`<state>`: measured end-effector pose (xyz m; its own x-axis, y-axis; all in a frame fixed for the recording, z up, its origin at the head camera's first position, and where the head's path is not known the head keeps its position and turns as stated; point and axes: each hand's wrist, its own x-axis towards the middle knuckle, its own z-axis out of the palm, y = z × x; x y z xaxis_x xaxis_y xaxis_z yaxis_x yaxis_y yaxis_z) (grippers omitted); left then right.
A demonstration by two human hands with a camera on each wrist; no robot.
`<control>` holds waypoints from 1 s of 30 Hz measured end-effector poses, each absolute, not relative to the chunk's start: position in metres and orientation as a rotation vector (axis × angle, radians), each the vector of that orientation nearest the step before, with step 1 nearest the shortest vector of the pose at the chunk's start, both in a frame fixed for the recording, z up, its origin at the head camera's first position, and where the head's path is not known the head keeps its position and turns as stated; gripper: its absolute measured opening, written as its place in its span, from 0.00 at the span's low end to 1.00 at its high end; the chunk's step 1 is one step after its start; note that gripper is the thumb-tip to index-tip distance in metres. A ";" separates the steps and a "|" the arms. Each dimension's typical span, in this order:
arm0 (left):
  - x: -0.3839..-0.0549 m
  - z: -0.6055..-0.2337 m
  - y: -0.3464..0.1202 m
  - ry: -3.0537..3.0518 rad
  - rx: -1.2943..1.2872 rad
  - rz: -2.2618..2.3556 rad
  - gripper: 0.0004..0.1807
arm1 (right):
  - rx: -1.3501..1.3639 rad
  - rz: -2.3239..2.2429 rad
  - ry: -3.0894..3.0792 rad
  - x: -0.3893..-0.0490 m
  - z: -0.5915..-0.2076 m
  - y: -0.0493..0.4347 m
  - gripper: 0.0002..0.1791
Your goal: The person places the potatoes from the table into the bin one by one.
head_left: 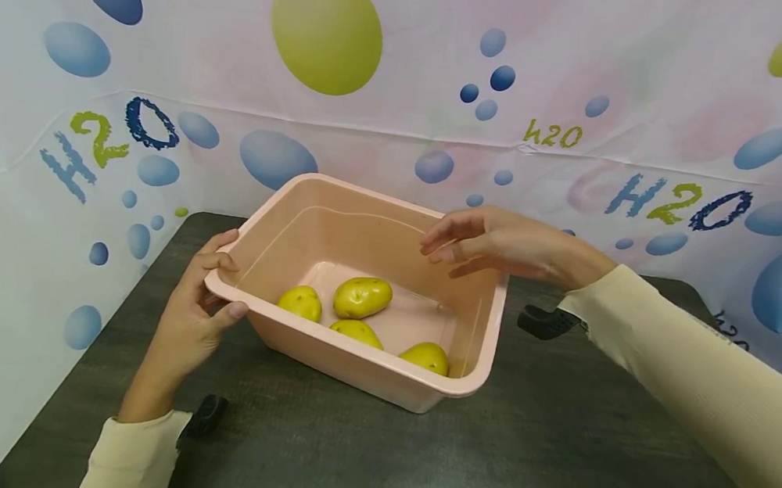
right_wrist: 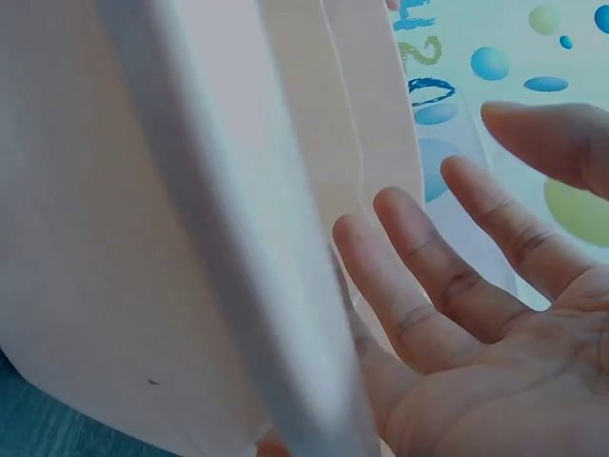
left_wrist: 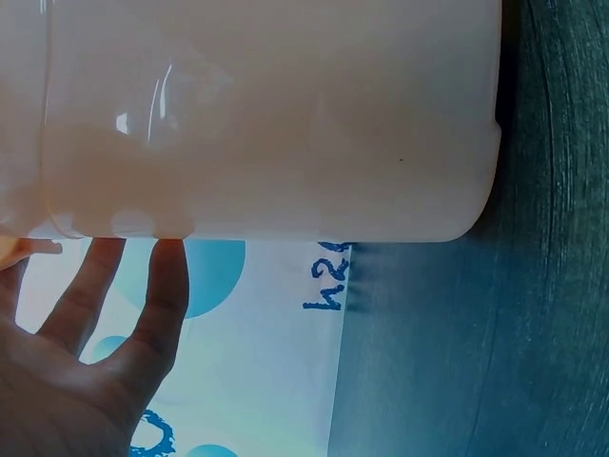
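A pale pink plastic basin (head_left: pixel 351 366) stands on the dark table, with several yellow potatoes (head_left: pixel 362 298) lying in it. At its left corner my left hand (head_left: pixel 190 311) grips the rim, thumb toward the near side and fingers along the left edge. The left wrist view shows that hand's fingers (left_wrist: pixel 167 286) against the basin wall (left_wrist: pixel 285 124). My right hand (head_left: pixel 486 241) hangs over the far right part of the basin, fingers loosely bent and holding nothing. In the right wrist view its spread fingers (right_wrist: pixel 419 252) appear beyond the basin's rim (right_wrist: pixel 257 238).
The dark wood-look tabletop (head_left: pixel 518 460) extends in front of the basin and to its right. Behind the table hangs a white sheet (head_left: pixel 404 112) printed with blue and green bubbles and lettering. Black wrist devices (head_left: pixel 546 322) sit at both sleeves.
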<state>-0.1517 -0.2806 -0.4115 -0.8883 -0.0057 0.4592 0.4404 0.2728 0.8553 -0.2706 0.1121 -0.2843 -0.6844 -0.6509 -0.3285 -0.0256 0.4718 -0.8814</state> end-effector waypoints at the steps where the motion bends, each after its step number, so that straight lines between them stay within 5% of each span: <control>1: -0.152 -0.411 -0.281 -2.173 -0.398 -1.653 0.26 | -0.579 -1.214 2.072 -0.269 -0.284 0.114 0.20; 19: -0.143 -0.409 -0.288 -2.289 -0.403 -1.543 0.29 | -0.779 -1.183 2.498 -0.208 -0.297 0.144 0.17; 30: -0.133 -0.383 -0.277 -2.471 -0.238 -1.111 0.24 | -0.813 -1.219 2.841 -0.167 -0.323 0.153 0.25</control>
